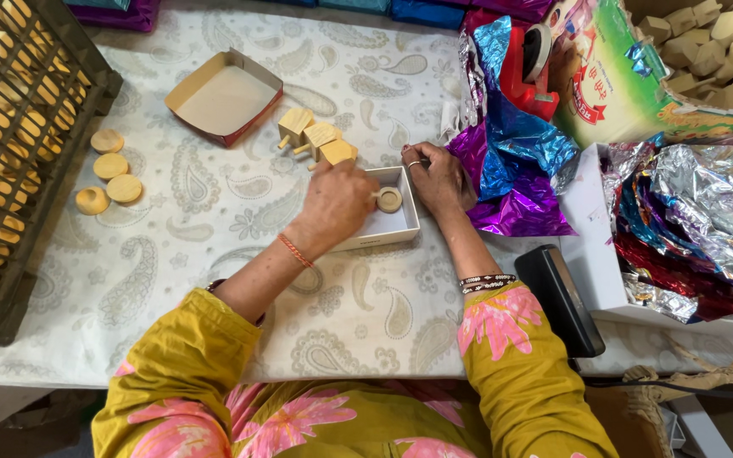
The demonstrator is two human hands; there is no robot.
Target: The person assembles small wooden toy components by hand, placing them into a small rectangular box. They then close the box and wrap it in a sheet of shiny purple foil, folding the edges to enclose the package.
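My left hand (338, 202) reaches into a small white open box (406, 232) in the middle of the table and grips a round wooden piece (389, 199) with a short peg. My right hand (439, 176) rests on the box's right rim, steadying it. Just behind the box lie three wooden cubes with pegs (316, 136). Several round wooden discs (110, 175) lie to the left on the paisley cloth.
An empty red-edged cardboard tray (224, 96) lies behind. A dark crate (10, 144) of wooden discs stands at left. Shiny foil sheets (515, 170), a red tape dispenser (526, 72), a box of foil (689, 229) and a black device (560, 298) fill the right.
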